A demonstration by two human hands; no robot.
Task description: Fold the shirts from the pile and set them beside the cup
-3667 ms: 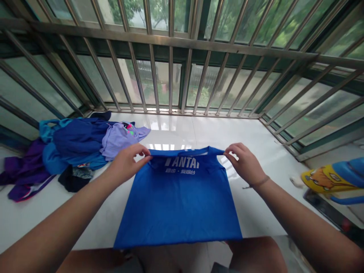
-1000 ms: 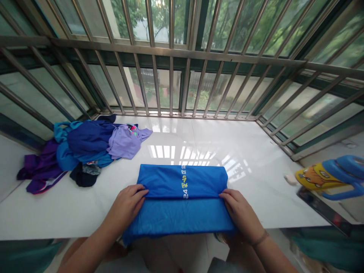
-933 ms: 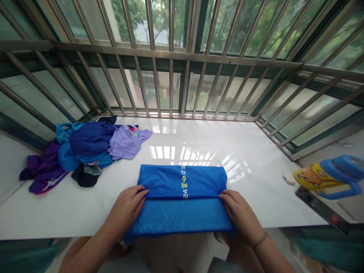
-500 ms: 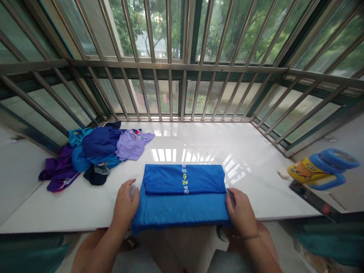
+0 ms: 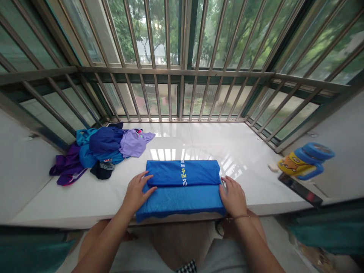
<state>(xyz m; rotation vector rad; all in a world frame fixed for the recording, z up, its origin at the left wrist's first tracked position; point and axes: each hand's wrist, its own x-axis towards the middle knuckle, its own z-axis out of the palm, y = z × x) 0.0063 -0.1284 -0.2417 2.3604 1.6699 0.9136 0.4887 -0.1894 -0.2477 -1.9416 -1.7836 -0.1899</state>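
Observation:
A blue shirt (image 5: 182, 203) lies in front of me, its far part folded over into a flat band with white and yellow lettering. Its near edge reaches the front of the ledge. At the left end of the fold is my left hand (image 5: 140, 191), thumb and fingers spread, with the fingertips resting on the cloth. My right hand (image 5: 233, 195) is at the shirt's right edge, thumb and fingers apart and touching the side of the cloth. Neither hand visibly grips the fabric.
On the left of the white ledge (image 5: 256, 178) sits a heap of clothes (image 5: 105, 142) in purple, blue, lilac and black. At the right stand a blue and yellow jug-like bottle (image 5: 301, 163) and a dark flat box (image 5: 301, 189). Metal window bars (image 5: 182, 72) enclose the far side.
My left hand has moved right and forward, from beside the shirt onto its left end, and its fingers have spread. The right hand stays at the right edge. The view has shifted slightly.

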